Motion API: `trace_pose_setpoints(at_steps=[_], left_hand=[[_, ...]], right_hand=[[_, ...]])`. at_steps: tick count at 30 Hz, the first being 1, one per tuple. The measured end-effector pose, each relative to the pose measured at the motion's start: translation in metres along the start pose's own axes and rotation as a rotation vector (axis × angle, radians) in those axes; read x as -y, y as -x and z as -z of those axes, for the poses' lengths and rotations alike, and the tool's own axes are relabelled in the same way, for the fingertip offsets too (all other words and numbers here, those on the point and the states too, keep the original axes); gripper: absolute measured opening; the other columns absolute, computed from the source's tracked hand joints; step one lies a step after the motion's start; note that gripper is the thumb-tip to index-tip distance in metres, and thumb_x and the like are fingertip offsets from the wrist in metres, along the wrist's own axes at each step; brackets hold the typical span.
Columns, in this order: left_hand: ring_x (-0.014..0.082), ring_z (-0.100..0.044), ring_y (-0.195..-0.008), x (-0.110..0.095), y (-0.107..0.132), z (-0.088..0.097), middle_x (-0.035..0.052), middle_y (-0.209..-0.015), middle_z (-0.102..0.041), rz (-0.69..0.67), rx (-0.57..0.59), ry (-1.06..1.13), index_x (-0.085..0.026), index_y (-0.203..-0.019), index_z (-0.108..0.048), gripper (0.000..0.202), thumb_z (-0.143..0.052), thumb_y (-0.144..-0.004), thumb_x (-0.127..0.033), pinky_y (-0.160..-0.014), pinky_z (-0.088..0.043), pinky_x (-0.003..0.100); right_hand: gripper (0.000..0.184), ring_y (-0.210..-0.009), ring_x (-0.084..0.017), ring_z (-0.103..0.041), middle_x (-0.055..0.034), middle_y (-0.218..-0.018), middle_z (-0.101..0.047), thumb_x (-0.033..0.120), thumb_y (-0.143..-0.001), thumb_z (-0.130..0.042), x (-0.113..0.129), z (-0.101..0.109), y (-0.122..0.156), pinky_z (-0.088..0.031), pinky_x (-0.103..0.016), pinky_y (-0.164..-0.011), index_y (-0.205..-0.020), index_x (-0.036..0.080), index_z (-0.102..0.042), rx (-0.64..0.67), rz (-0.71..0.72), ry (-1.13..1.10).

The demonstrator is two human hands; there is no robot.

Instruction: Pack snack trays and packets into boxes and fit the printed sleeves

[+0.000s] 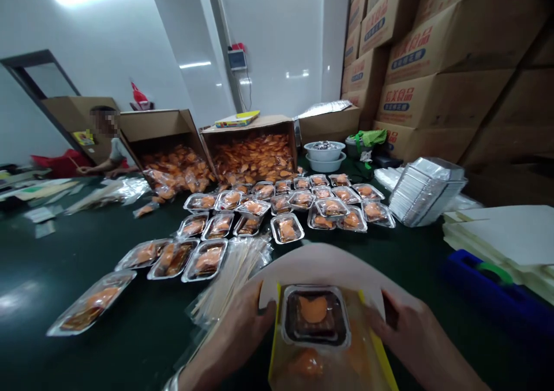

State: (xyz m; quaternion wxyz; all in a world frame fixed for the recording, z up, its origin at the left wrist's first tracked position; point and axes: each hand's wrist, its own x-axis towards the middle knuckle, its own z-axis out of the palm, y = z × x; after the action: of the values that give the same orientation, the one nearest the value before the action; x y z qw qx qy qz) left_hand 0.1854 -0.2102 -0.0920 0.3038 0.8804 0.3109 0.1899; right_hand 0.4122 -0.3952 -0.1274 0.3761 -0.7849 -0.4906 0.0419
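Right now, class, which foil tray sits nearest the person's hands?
The tray between the left hand and right hand, over a yellow-edged bag; others lie farther off on the table.

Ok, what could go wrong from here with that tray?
The foil tray seems only to rest at the mouth of the clear bag, between the left hand and right hand, so it might tip or slide. The bundle of wooden skewers lies beside the left hand and could get knocked. The orange piece low in the bag might get pressed.
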Motion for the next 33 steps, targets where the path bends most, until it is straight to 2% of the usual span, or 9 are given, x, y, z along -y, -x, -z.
trace_pose_setpoints(at_steps=[2,4,8,13,16,21,24,27,33], left_hand=[[0.0246,-0.063,-0.098,0.010,0.012,-0.003,0.0047,-0.104,-0.071,-0.011,0.047,-0.011,-0.023,-0.100,-0.068,0.021,-0.057,-0.084,-0.030,-0.091,-0.050,0.036],[0.0247,-0.062,-0.102,0.020,0.018,-0.005,0.0045,-0.110,-0.070,0.032,0.110,0.045,-0.024,-0.107,-0.067,0.025,-0.059,-0.083,-0.030,-0.092,-0.049,0.035],[0.0208,-0.062,-0.080,0.022,0.013,-0.003,0.0037,-0.085,-0.069,0.199,0.052,0.125,-0.018,-0.089,-0.064,0.031,-0.050,-0.090,-0.046,-0.073,-0.050,0.028],[0.0153,-0.045,-0.060,0.001,-0.004,0.003,-0.0009,-0.061,-0.050,0.243,0.085,-0.062,-0.018,-0.062,-0.051,0.050,-0.037,-0.091,-0.056,-0.054,-0.035,0.025],[0.0146,-0.040,-0.056,-0.006,-0.002,-0.004,-0.0011,-0.058,-0.047,0.251,0.120,-0.045,-0.018,-0.062,-0.052,0.051,-0.033,-0.092,-0.054,-0.052,-0.032,0.026],[0.0198,-0.055,-0.074,-0.007,0.014,-0.024,0.0047,-0.080,-0.065,0.176,0.121,0.231,-0.019,-0.081,-0.061,0.045,-0.033,-0.094,-0.052,-0.068,-0.046,0.028],[0.0180,-0.049,-0.063,-0.003,0.017,-0.036,0.0024,-0.065,-0.057,0.261,0.065,0.265,-0.020,-0.067,-0.052,0.052,-0.032,-0.092,-0.061,-0.060,-0.043,0.027],[0.0161,-0.040,-0.055,0.003,0.015,-0.047,-0.0003,-0.054,-0.045,0.355,-0.014,0.204,-0.020,-0.059,-0.046,0.059,-0.029,-0.087,-0.070,-0.053,-0.036,0.027],[0.0212,-0.059,-0.065,0.010,0.014,-0.045,0.0085,-0.073,-0.068,0.142,-0.050,-0.163,-0.018,-0.077,-0.066,0.049,-0.029,-0.095,-0.046,-0.065,-0.045,0.030]], right_hand=[[0.046,-0.094,-0.026,-0.071,-0.0083,-0.116,-0.071,0.042,-0.082,-0.059,-0.013,-0.003,0.017,-0.059,-0.029,-0.077,-0.124,0.022,-0.065,-0.005,0.098,-0.035],[0.056,-0.106,-0.025,-0.068,-0.0069,-0.127,-0.066,0.041,-0.084,-0.062,-0.026,-0.005,0.030,-0.058,-0.028,-0.085,-0.137,0.024,-0.054,0.045,0.176,-0.064],[0.055,-0.106,-0.022,-0.068,-0.0055,-0.126,-0.066,0.040,-0.088,-0.061,-0.037,-0.009,0.037,-0.059,-0.026,-0.083,-0.140,0.025,-0.049,0.012,0.229,-0.046],[0.050,-0.102,-0.022,-0.070,-0.0054,-0.122,-0.068,0.040,-0.088,-0.060,-0.030,-0.008,0.026,-0.060,-0.027,-0.079,-0.135,0.024,-0.053,-0.068,0.267,-0.010],[0.051,-0.101,-0.021,-0.070,-0.0053,-0.122,-0.068,0.033,-0.087,-0.059,-0.027,-0.005,0.022,-0.060,-0.028,-0.080,-0.136,0.025,-0.048,-0.060,0.310,-0.034],[0.058,-0.102,-0.022,-0.068,-0.0069,-0.119,-0.067,0.035,-0.088,-0.061,-0.036,-0.007,0.029,-0.060,-0.028,-0.081,-0.141,0.026,-0.040,0.022,0.295,-0.097],[0.059,-0.103,-0.023,-0.068,-0.0085,-0.121,-0.065,0.039,-0.089,-0.060,-0.042,-0.008,0.033,-0.060,-0.030,-0.080,-0.142,0.027,-0.037,0.027,0.305,-0.088],[0.058,-0.102,-0.023,-0.068,-0.0090,-0.119,-0.066,0.039,-0.090,-0.059,-0.045,-0.006,0.034,-0.060,-0.032,-0.081,-0.142,0.027,-0.036,0.015,0.319,-0.073],[0.051,-0.099,-0.023,-0.068,-0.0073,-0.115,-0.067,0.035,-0.090,-0.058,-0.041,-0.002,0.030,-0.060,-0.033,-0.080,-0.138,0.028,-0.041,0.021,0.302,-0.114]])
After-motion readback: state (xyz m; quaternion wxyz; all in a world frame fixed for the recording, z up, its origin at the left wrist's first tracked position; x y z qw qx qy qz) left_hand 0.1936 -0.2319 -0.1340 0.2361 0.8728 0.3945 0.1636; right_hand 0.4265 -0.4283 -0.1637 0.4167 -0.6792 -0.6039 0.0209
